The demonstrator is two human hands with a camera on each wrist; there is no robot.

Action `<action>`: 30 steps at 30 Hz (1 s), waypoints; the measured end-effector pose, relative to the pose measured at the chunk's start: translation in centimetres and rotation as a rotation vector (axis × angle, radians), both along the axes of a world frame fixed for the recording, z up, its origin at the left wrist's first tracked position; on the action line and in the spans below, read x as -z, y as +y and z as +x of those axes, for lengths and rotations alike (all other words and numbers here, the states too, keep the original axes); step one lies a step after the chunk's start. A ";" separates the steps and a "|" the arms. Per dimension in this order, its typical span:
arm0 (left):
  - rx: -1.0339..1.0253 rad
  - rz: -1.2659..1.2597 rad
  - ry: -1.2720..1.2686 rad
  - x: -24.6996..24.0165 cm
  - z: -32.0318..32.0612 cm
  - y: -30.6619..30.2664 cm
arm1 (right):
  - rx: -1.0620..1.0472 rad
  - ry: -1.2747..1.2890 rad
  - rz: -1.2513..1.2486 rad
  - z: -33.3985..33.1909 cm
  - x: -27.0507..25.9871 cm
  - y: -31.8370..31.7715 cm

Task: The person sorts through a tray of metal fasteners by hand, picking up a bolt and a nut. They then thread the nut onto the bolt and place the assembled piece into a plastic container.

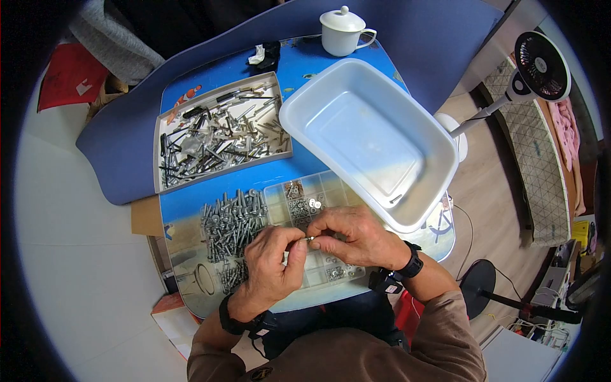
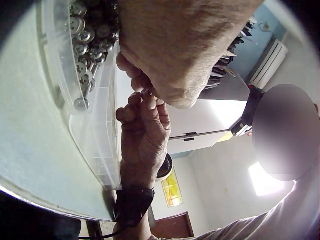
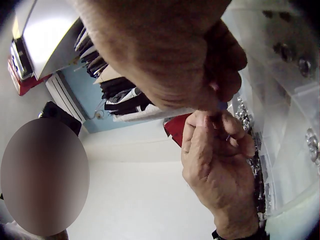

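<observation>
Well, both grips look pinched on one tiny shiny metal piece point(image 1: 310, 239): the left hand point(image 1: 273, 260) and the right hand point(image 1: 353, 237) meet at the fingertips, likely because it's so small. It's up over the clear plastic box with little rooms point(image 1: 312, 184), whose walls probably keep bits apart. Silver metal bolts point(image 1: 235, 216) lie heaped near the left hand, perhaps for easy reach.

The head view is brightly lit with fisheye-curved, black-cornered edges, whereas the dimmer wrist views show a glaring white rectangular patch point(image 2: 267, 179), a blurred transparent plastic compartment box point(image 3: 274, 100), and a shadowed bare right hand point(image 3: 160, 55).
</observation>
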State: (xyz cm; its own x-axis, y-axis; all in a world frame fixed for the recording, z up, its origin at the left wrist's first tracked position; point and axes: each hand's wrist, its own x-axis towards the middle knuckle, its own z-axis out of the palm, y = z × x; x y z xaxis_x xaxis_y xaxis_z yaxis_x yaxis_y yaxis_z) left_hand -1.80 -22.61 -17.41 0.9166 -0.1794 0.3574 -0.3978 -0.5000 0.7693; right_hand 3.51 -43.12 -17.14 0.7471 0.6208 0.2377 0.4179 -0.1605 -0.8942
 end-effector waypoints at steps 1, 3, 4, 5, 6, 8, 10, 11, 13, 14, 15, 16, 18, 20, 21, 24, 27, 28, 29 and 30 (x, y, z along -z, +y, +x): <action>0.000 0.000 0.000 0.0 0.0 0.1 | -0.001 -0.002 0.000 0.0 0.0 0.0; 0.019 0.011 -0.004 0.1 0.1 0.1 | -0.004 -0.011 0.002 0.0 0.0 0.0; 0.019 0.011 -0.004 0.1 0.1 0.2 | -0.007 -0.019 0.004 0.0 0.0 0.0; 0.023 0.016 -0.001 0.2 0.1 0.2 | -0.007 -0.019 0.003 0.0 0.0 0.0; 0.028 0.021 0.003 0.3 0.1 0.2 | -0.009 -0.025 0.000 0.0 0.0 0.0; 0.027 0.030 0.004 0.2 0.1 0.1 | -0.010 -0.031 -0.003 0.1 0.1 0.0; 0.026 0.039 0.006 0.2 0.1 0.1 | -0.014 -0.043 0.006 0.1 0.1 0.0; 0.023 0.039 0.008 0.2 0.1 0.1 | -0.014 -0.043 0.006 0.1 0.0 0.0; 0.021 0.040 0.011 0.2 0.1 0.1 | -0.024 0.011 -0.010 0.0 -0.3 0.0; 0.016 0.027 0.015 0.3 0.1 0.1 | -0.024 0.011 -0.010 0.0 -0.5 0.0; 0.010 0.014 0.020 0.4 0.0 0.1 | -0.020 0.041 -0.021 -0.1 -0.8 0.0; 0.010 0.014 0.021 0.4 0.0 0.1 | -0.016 0.072 -0.033 -0.1 -0.9 0.0; 0.010 0.025 0.020 0.3 0.0 0.1 | -0.026 0.002 -0.021 0.1 -0.4 0.1; 0.010 0.030 0.022 0.2 0.0 0.1 | -0.035 -0.068 -0.010 0.3 -0.2 0.1; 0.011 0.035 0.023 0.2 0.0 0.1 | -0.042 -0.067 -0.013 0.2 -0.2 0.0; 0.014 0.039 0.020 0.2 0.0 0.1 | -0.042 -0.067 -0.014 0.2 -0.1 0.0; 0.023 0.041 0.026 0.4 0.0 0.2 | -0.035 -0.057 -0.015 0.1 -0.2 0.0; 0.023 0.041 0.027 0.4 0.0 0.2 | -0.037 -0.047 -0.019 0.1 -0.3 0.0; 0.023 0.041 0.030 0.4 0.0 0.2 | -0.037 -0.046 -0.019 0.1 -0.4 -0.1; 0.023 0.041 0.034 0.4 0.0 0.2 | -0.041 -0.032 -0.031 0.1 -0.6 -0.2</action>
State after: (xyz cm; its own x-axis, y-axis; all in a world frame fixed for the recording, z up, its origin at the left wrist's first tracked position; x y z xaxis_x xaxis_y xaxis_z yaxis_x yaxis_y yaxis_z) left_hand -1.78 -22.44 -17.77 0.9236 -0.2145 0.3178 -0.3834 -0.5223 0.7617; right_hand 3.63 -43.28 -16.57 0.7133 0.6578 0.2418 0.4533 -0.1699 -0.8750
